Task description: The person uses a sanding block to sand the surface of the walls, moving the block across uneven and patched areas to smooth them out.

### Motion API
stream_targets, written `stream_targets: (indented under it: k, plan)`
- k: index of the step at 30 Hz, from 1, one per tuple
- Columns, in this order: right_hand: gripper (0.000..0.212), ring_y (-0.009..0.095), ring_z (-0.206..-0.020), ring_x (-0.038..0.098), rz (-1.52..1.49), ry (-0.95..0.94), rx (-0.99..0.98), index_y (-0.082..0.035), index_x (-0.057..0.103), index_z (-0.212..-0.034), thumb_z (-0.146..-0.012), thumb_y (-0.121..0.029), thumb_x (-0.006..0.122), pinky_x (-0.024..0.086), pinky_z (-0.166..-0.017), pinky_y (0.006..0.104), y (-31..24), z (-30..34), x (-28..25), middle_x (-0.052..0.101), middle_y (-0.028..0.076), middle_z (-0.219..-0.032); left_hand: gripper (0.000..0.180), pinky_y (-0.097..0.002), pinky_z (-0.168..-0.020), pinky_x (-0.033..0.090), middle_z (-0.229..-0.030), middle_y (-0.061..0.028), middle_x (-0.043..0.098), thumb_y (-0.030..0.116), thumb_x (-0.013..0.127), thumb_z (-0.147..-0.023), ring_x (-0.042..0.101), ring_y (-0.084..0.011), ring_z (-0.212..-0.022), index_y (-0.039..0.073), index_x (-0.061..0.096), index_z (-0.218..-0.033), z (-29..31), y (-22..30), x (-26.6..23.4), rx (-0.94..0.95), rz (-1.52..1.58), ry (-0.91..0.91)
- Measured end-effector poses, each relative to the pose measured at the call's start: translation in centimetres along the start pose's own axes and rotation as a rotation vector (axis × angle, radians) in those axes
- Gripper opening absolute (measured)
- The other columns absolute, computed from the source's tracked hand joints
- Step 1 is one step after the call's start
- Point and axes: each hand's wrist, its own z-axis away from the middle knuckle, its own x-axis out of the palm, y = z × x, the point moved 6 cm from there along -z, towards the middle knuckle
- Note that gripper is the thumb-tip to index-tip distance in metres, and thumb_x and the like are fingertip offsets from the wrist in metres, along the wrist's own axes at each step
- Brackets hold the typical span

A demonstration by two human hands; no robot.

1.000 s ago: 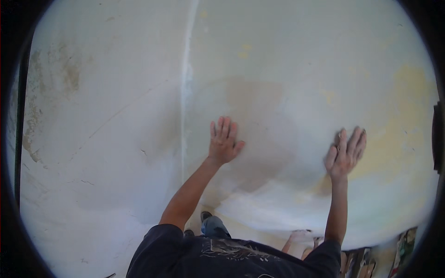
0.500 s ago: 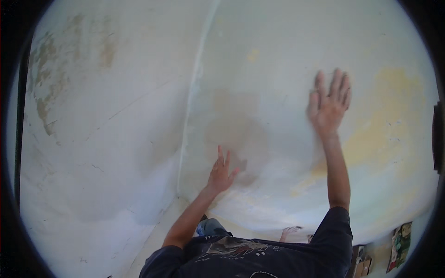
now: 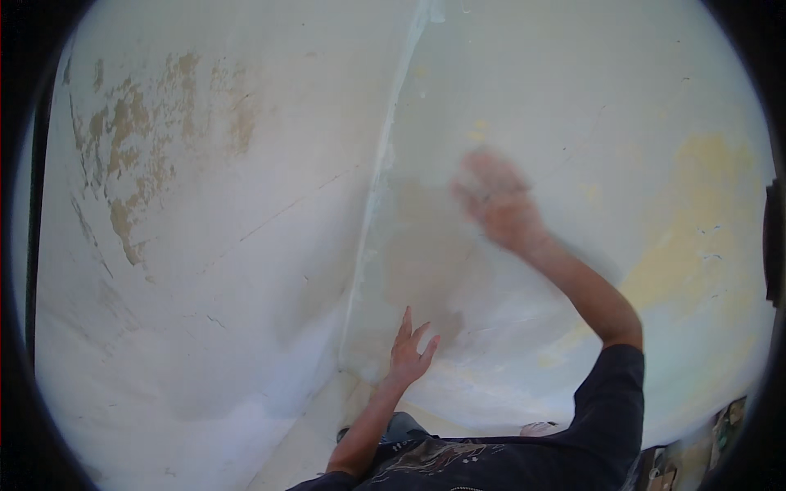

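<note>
My right hand (image 3: 499, 200) is raised before the pale right-hand wall (image 3: 573, 106), left of a large yellowish patch (image 3: 696, 213). Motion smears its fingers; I see no object in it, and contact with the wall is unclear. Lower down, my left hand (image 3: 413, 353) is held up near the room corner, fingers spread, with nothing in it. Whether it touches the plaster cannot be told. A whitish seam (image 3: 381, 176) runs down the corner between the two walls.
On the left wall (image 3: 213, 303), brown peeled patches (image 3: 127, 155) and a thin crack show. Some boxes (image 3: 659, 475) stand at the lower right. A dark fixture (image 3: 772, 241) is at the right rim. Pale floor (image 3: 291, 446) shows below the corner.
My right hand has swung left across the wall and blurred; its fingers were spread before. My left hand sits slightly lower and further right in view, and the whole view has shifted.
</note>
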Motion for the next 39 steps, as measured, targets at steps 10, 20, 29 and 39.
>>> stream_targets:
  k: [10, 20, 29, 39]
  plan:
    - [0.044, 0.025, -0.147, 0.021, 0.210, 0.208, 0.213, -0.023, 0.048, -0.140, -0.097, -0.032, 0.044, 0.012, -0.121, 0.0449, 5.5, -3.7, -7.4, 0.032, 0.003, -0.156, 0.023, -0.0440, -0.105, 0.042, -0.138, -0.0246, 0.051, 0.021, 0.069, -0.089, 0.049, -0.0377, -0.129, 0.004, 0.071, -0.103, 0.0, 1.6, -3.3, -0.019, 0.110, 0.264]
    - [0.046, 0.024, -0.147, 0.022, -0.034, 0.037, -0.062, -0.024, 0.050, -0.139, -0.094, -0.034, 0.049, 0.015, -0.121, 0.0455, 6.5, -3.3, -3.4, 0.035, 0.001, -0.155, 0.017, -0.0433, -0.101, 0.045, -0.128, -0.0189, 0.061, 0.021, 0.068, -0.089, 0.056, -0.0371, -0.120, 0.007, 0.072, -0.098, 0.7, 2.2, -3.7, -0.024, 0.092, 0.214]
    - [0.045, 0.024, -0.148, 0.019, 0.038, -0.329, -0.479, -0.023, 0.047, -0.141, -0.097, -0.033, 0.046, 0.012, -0.121, 0.0463, -1.2, 0.9, 1.8, 0.034, 0.001, -0.155, 0.015, -0.0422, -0.095, 0.048, -0.118, -0.0166, 0.067, 0.020, 0.069, -0.088, 0.062, -0.0332, -0.112, 0.007, 0.072, -0.096, 1.2, 3.1, -4.5, 0.023, 0.143, 0.266]
    - [0.044, 0.029, -0.144, 0.028, -0.058, 0.503, 0.280, -0.011, 0.049, -0.141, -0.099, -0.023, 0.044, 0.016, -0.118, 0.0511, 3.7, -4.9, -4.7, 0.040, 0.006, -0.151, 0.018, -0.0406, -0.094, 0.049, -0.113, -0.0146, 0.069, 0.023, 0.067, -0.090, 0.065, -0.0314, -0.108, 0.007, 0.072, -0.096, 2.4, 2.5, -6.1, -0.084, 0.120, 0.244]
